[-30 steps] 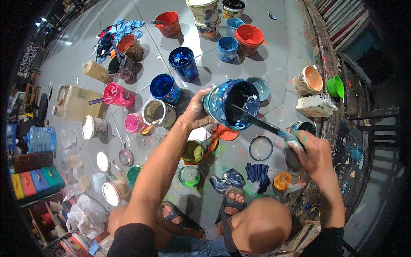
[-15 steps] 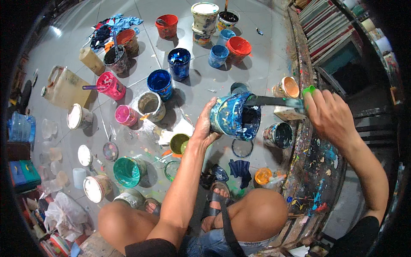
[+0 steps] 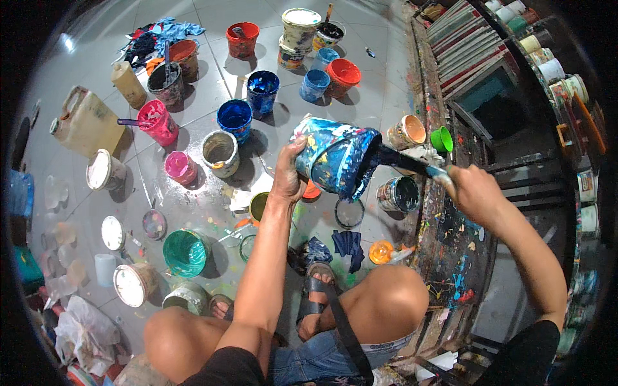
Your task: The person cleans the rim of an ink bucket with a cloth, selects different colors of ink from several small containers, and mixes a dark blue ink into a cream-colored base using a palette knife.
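Blue-splattered paint bucket (image 3: 335, 157), gripped by the left hand (image 3: 288, 180), now tips further sideways above the tiled floor (image 3: 193, 87), while the right hand (image 3: 473, 192), closed on a scraper (image 3: 409, 162), digs inside.

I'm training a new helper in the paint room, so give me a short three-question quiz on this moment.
1. True or false: the left hand holds the paint-splashed blue bucket tilted, its mouth turned to the person's right.
2. What does the right hand grip?
A. a rag
B. a stirring tool that reaches into the bucket
C. a lid
3. Fill in: the small pot beside the tan cup is ____ in colour.

Key: 1 true; 2 B; 3 green.
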